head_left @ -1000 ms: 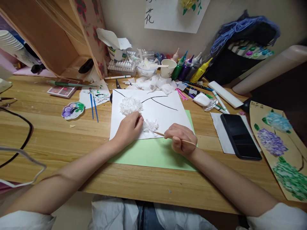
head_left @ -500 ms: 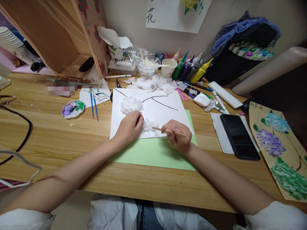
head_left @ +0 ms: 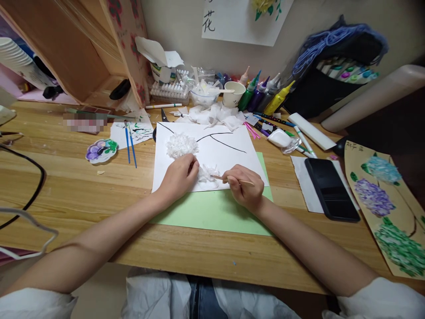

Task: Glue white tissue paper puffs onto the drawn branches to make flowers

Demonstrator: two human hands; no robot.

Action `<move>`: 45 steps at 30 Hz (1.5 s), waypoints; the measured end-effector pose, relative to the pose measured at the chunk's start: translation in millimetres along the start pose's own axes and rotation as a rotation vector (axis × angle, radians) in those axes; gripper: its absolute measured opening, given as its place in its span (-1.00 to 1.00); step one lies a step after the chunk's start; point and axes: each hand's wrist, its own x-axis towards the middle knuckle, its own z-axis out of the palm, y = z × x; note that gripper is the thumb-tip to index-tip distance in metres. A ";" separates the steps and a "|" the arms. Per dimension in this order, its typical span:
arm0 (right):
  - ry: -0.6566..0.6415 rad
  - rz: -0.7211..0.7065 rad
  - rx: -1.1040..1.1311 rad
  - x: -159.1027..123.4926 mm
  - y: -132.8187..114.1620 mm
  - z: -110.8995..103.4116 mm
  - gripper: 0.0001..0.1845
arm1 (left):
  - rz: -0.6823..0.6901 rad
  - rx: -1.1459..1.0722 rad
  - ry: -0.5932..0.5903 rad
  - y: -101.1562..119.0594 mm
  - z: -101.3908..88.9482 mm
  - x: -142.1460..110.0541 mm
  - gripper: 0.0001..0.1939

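A white sheet [head_left: 226,153] with black drawn branches lies on a green paper [head_left: 212,212] on the wooden desk. A fluffy cluster of white tissue [head_left: 181,145] sits on the sheet's upper left, and a smaller tissue tuft [head_left: 208,173] lies lower down. My left hand [head_left: 179,176] rests on the sheet with fingers curled, pinching at the tuft's left edge. My right hand [head_left: 242,188] is closed on a thin wooden stick [head_left: 247,182] whose tip touches the tuft's right side.
A black phone [head_left: 331,189] lies on white paper at the right, beside a brown card with painted flowers [head_left: 381,195]. Paint bottles [head_left: 262,95], a paper cup [head_left: 233,93], loose tissue [head_left: 212,116] and pens crowd the back. Brushes [head_left: 130,144] and a palette [head_left: 101,150] lie at the left.
My right hand with the stick has shifted left, bringing the stick's tip into the small tissue tuft. My left hand has stayed in place.
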 end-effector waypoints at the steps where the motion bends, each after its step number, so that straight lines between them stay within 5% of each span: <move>1: 0.003 0.014 0.000 0.0 -0.1 0.3 -0.77 | 0.001 0.002 0.000 0.0 0.1 0.1 -0.83; 15: 0.085 0.417 0.020 2.1 -2.2 5.2 -0.66 | 0.019 0.071 0.012 1.3 1.9 0.9 -0.82; 27: 0.009 0.360 0.023 9.6 -6.0 4.1 -0.69 | 0.019 0.064 0.004 1.4 1.1 0.6 -0.80; 34: 0.400 0.875 0.454 5.7 14.5 0.7 -0.58 | -0.068 -0.105 -0.032 3.4 -6.2 -2.1 -0.73; 39: 0.431 1.145 0.720 6.8 33.3 0.9 -0.61 | -0.021 -0.201 -0.146 4.6 -12.6 -1.8 -0.65; 45: 0.357 1.272 0.697 3.4 21.5 1.4 -0.62 | -0.078 -0.270 -0.270 0.6 -16.3 1.7 -0.67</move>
